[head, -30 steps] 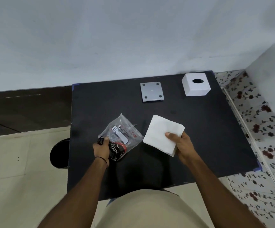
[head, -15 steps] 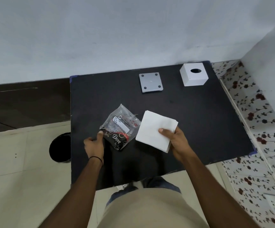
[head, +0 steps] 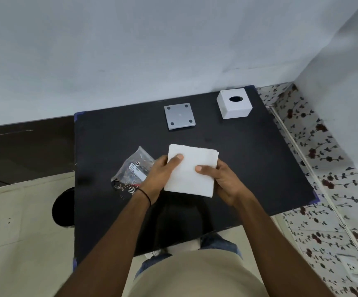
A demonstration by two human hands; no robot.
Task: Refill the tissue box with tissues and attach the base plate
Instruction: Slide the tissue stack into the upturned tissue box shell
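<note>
Two hands are closed on one white stack of tissues, which is held just above the black bench near its middle. The left hand is clamped on the stack's left edge with the thumb pressed on top, and a thin black band is worn at that wrist. The right hand is clamped on the right edge, its thumb likewise laid on the top sheet. Just left of the stack, partly hidden under the left hand, a crinkled clear plastic packet with a white label and a dark printed end is seen lying on the bench. Farther back, a grey square base plate with four dark round pads at its corners is laid flat. To its right, well apart from it and near the far right corner, a white tissue box is set with its round opening facing up. Beyond the bench, a pale wall is seen.
</note>
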